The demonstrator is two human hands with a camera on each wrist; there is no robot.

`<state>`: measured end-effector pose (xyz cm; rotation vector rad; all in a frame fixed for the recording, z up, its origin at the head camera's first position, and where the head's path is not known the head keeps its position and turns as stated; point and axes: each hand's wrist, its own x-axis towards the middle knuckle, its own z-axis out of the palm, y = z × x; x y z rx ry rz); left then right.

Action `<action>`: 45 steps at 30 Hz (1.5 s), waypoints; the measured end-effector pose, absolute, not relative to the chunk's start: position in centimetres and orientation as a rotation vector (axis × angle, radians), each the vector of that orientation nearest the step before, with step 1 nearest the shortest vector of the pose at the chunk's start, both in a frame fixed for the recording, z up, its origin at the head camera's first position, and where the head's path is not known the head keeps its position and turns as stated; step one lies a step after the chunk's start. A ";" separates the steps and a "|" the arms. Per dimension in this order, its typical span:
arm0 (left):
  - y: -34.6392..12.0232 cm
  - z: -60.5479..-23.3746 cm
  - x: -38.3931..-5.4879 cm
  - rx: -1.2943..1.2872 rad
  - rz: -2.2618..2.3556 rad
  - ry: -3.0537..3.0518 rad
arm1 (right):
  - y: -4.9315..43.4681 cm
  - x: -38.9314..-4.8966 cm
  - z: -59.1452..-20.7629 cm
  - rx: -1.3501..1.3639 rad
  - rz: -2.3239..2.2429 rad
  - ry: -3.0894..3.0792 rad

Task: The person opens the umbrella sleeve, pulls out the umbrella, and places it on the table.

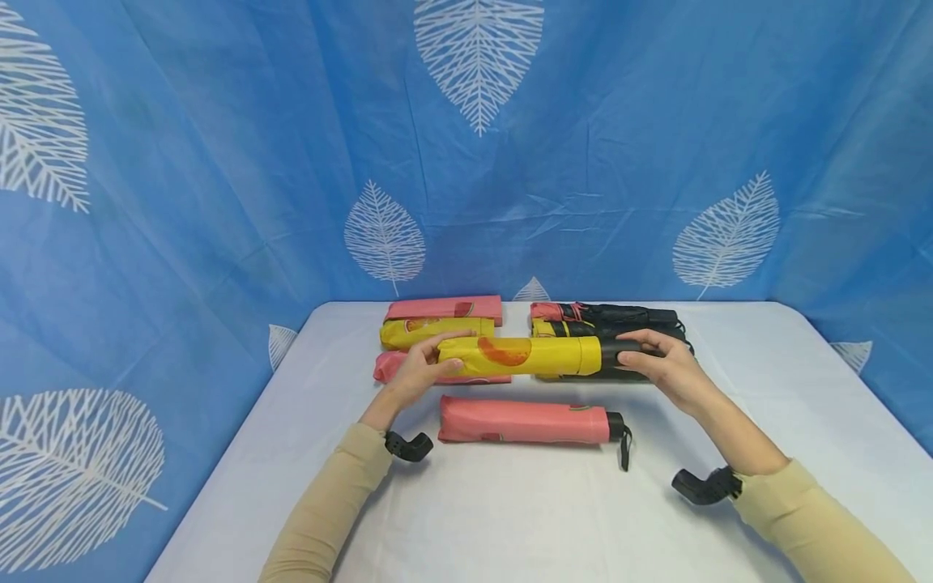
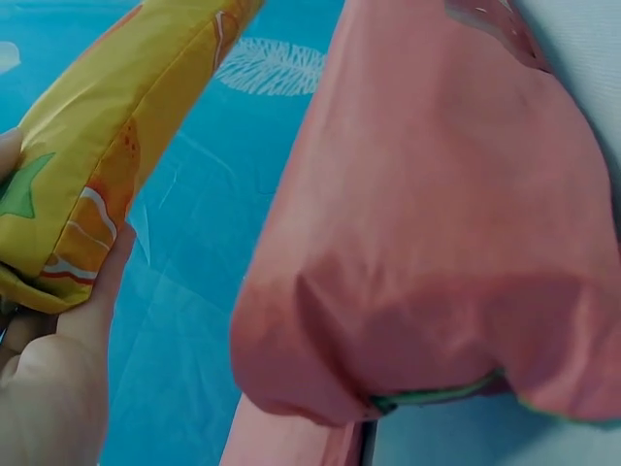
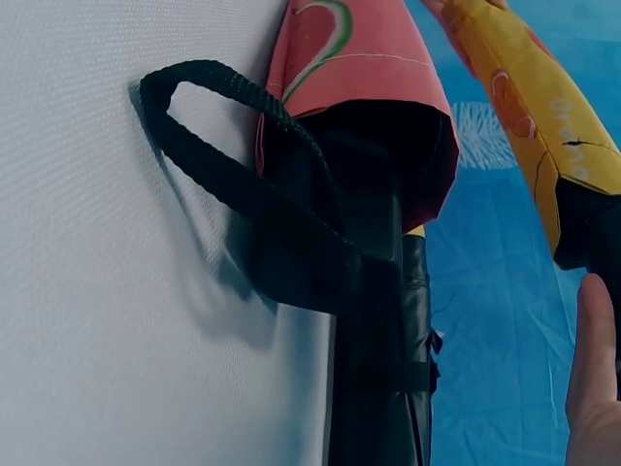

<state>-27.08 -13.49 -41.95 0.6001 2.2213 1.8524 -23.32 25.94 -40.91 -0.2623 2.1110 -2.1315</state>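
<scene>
A folded yellow umbrella in its sleeve [image 1: 521, 356] [image 2: 107, 146] [image 3: 529, 107] is held level above the white table [image 1: 510, 502]. My left hand [image 1: 423, 368] grips its sleeved end, and a fingertip [image 2: 68, 330] shows under the yellow fabric in the left wrist view. My right hand [image 1: 659, 360] grips its black handle [image 1: 619, 350]. A pink sleeved umbrella [image 1: 525, 421] [image 2: 437, 223] [image 3: 354, 58] lies on the table just in front, its black wrist strap [image 3: 243, 184] on the cloth.
At the back left lie a pink [image 1: 445, 309], a yellow [image 1: 430, 330] and another pink sleeved umbrella [image 1: 389, 366]. At the back right lies a stack of unsleeved black umbrellas [image 1: 612, 320]. A blue leaf-print curtain [image 1: 219, 162] surrounds the table.
</scene>
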 end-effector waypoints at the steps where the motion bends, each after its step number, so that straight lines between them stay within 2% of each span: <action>1: -13.5 -41.9 -27.0 0.582 1.831 2.252 | 26.0 -23.3 -41.0 -0.271 -2.163 2.083; 5: -13.8 -41.9 -26.9 0.550 1.760 2.321 | 26.4 -23.2 -41.3 -0.289 -2.236 2.029; 16: -15.9 -42.3 -26.8 0.662 1.823 2.272 | 27.9 -22.3 -41.9 -0.285 -2.273 2.032; 45: -18.8 -43.0 -27.0 0.584 1.864 2.181 | 30.3 -21.7 -42.6 -0.425 -2.460 1.805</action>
